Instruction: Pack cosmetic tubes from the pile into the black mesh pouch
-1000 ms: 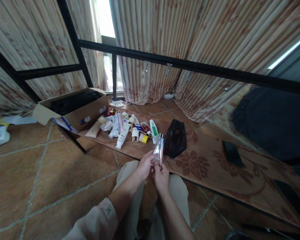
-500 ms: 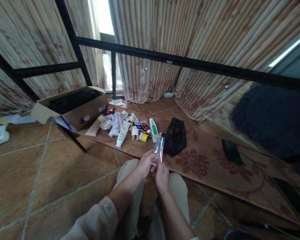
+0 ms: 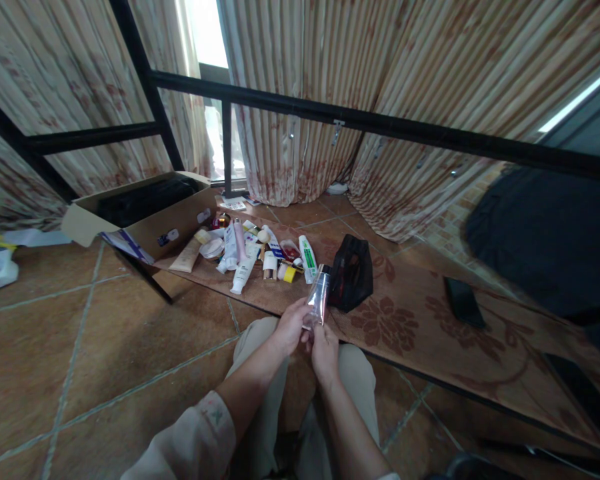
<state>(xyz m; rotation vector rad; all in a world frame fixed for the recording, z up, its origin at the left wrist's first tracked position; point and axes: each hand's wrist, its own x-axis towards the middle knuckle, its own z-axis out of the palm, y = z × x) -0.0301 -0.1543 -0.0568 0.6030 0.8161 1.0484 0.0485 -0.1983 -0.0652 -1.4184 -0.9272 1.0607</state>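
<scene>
Over the near edge of the bench (image 3: pixel 415 313), the left hand (image 3: pixel 291 327) grips the lower side of the silver tube (image 3: pixel 319 293), while the right hand (image 3: pixel 325 350) holds its tail end, so both are closed on it. The dark cap (image 3: pixel 325 269) is on, thus I judge the tube unopened and its handling under way, not finished. Just beyond stands the black bag (image 3: pixel 356 293); whether the tube touches it, I cannot tell. Farther left lies the heap (image 3: pixel 231 250) of tubes and jars, out of the hands; how many of these were already handled, the view does not show. At the left end of the bench stands the box (image 3: pixel 183 223), with something black inside.
</scene>
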